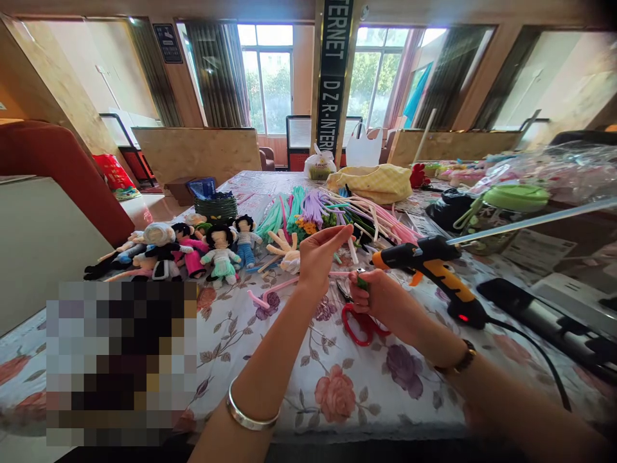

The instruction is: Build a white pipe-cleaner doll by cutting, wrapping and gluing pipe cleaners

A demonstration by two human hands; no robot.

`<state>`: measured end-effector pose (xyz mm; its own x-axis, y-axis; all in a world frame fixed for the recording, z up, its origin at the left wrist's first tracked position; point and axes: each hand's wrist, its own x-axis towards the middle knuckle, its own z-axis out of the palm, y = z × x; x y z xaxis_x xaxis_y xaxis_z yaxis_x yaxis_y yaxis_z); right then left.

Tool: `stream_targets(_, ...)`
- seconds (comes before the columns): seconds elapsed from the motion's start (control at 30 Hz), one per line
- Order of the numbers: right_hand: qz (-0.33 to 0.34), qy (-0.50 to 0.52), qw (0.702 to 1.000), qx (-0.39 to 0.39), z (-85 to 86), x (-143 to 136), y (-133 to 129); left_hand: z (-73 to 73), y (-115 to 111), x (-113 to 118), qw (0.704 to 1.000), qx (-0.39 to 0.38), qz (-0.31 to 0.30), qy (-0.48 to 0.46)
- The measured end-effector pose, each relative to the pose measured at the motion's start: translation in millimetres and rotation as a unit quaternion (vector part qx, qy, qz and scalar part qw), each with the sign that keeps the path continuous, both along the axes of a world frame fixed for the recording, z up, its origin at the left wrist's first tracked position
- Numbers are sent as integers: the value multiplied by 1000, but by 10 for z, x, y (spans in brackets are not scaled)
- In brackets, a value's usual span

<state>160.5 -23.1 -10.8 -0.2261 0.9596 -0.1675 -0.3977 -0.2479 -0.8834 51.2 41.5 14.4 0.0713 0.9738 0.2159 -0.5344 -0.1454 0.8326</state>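
My left hand (321,256) is raised over the middle of the flowered cloth, thumb and fingers pinched together near a short white stick (353,251); what the pinch holds is too small to tell. Just right of it, my right hand (380,296) is wrapped round a green lighter (361,281) with a metal top. Red-handled scissors (357,326) lie below my right hand. A black and orange glue gun (434,267) stands to the right, a long clear stick in its back and a red light on its base.
Several crocheted dolls (220,254) sit at the left. Bundles of coloured fuzzy stems (313,209) lie behind my hands, with a yellow checked bag (371,183) beyond. A green-lidded container (515,198) and a black device (544,315) are at the right.
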Motion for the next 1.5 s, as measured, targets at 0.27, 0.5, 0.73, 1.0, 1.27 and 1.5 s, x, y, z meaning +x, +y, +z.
stream_targets(0.27, -15, 9, 1000, -8, 33, -15, -21, -3, -1, 19, 1000, -1, 5, -9)
stream_targets(0.5, -24, 7, 1000, -4, 36, -26, -17, 31, -27, 15, 1000, -10, -1, -12)
stream_targets(0.73, -33, 13, 999, -1, -12, -13, 4, 32, -32, 6, 1000, -15, 4, 3)
stream_targets(1.0, -33, 18, 999, -4, -11, -15, 6, 33, -18, 12, 1000, -22, 11, 9)
stream_targets(1.27, -37, 21, 999, -14, -4, -4, 4, 0, -25, 15, 999, -13, 9, 31)
stream_targets(1.5, -37, 18, 999, -23, 1, 9, 11, 9, -29, 11, 999, -22, 14, 27)
